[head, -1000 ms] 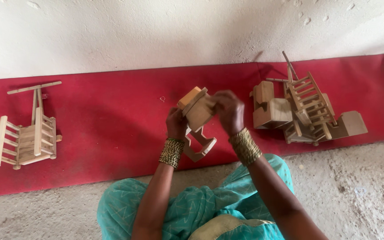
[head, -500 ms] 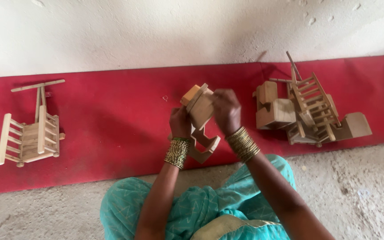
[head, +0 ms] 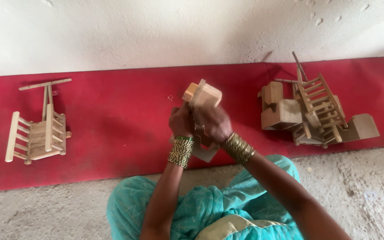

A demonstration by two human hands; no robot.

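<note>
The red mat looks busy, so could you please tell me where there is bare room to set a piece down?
The red mat is bare between the slatted wooden cart and the hands holding the wooden piece. A narrower gap lies between the hands and the pile of wooden parts, where it is crowded.

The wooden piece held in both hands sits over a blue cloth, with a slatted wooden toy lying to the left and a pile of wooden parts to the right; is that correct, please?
Not quite: the cloth is red, not blue, as the head view shows. Otherwise correct: both the left hand and right hand grip the wooden piece, the slatted wooden toy lies left and the pile of wooden parts right.
</note>
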